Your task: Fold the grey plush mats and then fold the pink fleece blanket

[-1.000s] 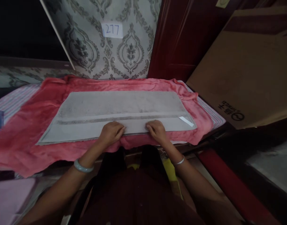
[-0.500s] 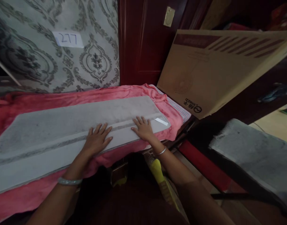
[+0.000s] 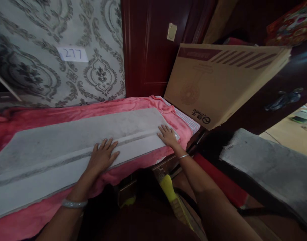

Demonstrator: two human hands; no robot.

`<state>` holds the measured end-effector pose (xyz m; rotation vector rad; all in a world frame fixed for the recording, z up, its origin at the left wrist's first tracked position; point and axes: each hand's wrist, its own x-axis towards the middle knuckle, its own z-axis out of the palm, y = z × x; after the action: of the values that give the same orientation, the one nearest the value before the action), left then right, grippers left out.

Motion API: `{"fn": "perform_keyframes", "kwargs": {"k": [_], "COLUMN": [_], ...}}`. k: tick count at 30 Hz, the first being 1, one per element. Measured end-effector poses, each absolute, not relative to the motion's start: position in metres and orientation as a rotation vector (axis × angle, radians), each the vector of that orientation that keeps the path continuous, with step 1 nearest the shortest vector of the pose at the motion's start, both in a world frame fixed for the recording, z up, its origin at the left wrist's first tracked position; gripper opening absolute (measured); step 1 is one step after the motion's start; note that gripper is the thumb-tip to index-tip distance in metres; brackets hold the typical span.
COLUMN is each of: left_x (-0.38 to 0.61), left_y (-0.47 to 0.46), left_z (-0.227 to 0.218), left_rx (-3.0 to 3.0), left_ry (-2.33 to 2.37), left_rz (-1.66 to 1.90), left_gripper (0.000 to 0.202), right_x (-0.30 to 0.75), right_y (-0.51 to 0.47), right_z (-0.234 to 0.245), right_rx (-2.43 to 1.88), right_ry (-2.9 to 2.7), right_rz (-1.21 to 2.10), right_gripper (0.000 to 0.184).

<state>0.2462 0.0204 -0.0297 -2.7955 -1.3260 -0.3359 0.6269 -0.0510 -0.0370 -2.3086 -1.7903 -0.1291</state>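
A long grey mat-like piece (image 3: 68, 130), with a pale smooth band and a darker stripe along its near side, lies flat on a pink cloth (image 3: 133, 167). Pressed on its near side, around the middle, is my left hand (image 3: 103, 155), fingers spread and palm down. My right hand (image 3: 167, 135) rests open near the piece's right end, over the spot of a small white tag. Neither hand grips anything. I cannot tell what the piece is made of.
Behind stands a patterned wall with a paper marked 277 (image 3: 73, 54). A large cardboard box (image 3: 208, 80) leans at the right back. A grey fabric-covered surface (image 3: 269, 167) is at the right, beside a red panel (image 3: 218, 180). My foot in a yellow sock (image 3: 167, 187) shows below.
My right hand has slid rightward along the grey piece to its right end, now covering most of the white tag. My left hand stays in about the same place. The view has shifted slightly.
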Motion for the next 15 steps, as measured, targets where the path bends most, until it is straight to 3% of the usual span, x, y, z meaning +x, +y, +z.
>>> {"fn": "perform_keyframes", "kwargs": {"k": [8,15], "left_x": [0.186,0.07], "left_y": [-0.013,-0.039], "left_z": [-0.006,-0.011], "left_rx": [-2.518,-2.063], "left_ry": [-1.933,-2.371], "left_rz": [-0.099,-0.043], "left_gripper": [0.069,0.073], "right_x": [0.641,0.657], "right_y": [-0.06,-0.053], "right_z": [-0.058,-0.09], "right_rx": [-2.359,-2.223], "right_ry": [-1.819,-1.829], "right_rz": [-0.148,-0.212], "right_gripper": [0.063,0.091]}}
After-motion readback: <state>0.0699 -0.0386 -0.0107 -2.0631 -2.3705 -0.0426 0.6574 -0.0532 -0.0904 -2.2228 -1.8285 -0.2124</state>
